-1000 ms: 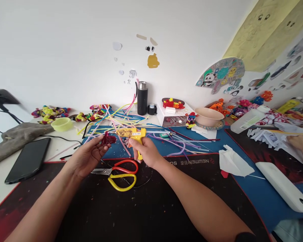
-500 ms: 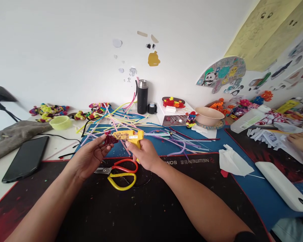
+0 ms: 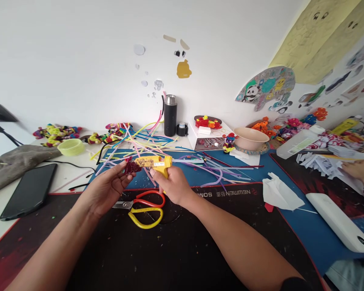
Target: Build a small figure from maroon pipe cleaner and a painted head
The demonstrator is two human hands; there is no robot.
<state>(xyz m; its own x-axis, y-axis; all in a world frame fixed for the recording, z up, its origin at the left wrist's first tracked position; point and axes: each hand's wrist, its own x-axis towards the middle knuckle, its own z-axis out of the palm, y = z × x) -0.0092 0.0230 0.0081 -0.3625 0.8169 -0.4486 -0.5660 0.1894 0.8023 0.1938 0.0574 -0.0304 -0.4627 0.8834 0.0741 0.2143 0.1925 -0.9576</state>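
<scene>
My left hand (image 3: 109,186) pinches a small dark red fuzzy piece (image 3: 131,167) between thumb and fingers. Wrapped round the handle of a yellow glue gun (image 3: 153,162) is my right hand (image 3: 174,184). The gun points left, its front end at the dark red piece; whether the tip touches it cannot be made out. A clear glue stick (image 3: 189,161) sticks out of the gun's rear. Below both hands, scissors (image 3: 147,217) with one red and one yellow handle lie on the black mat (image 3: 170,254).
Pipe cleaners (image 3: 145,139) lie behind my hands, with a black bottle (image 3: 170,117) beyond. At left are a phone (image 3: 28,192) and a green bowl (image 3: 70,147). A beige bowl (image 3: 251,139), white tissue (image 3: 280,192), white device (image 3: 336,222) and another person's hand (image 3: 359,169) are at right.
The whole view has shifted very slightly. The glue gun's front sits a little further left over the dark red piece. At right, the other person's hand has moved a little.
</scene>
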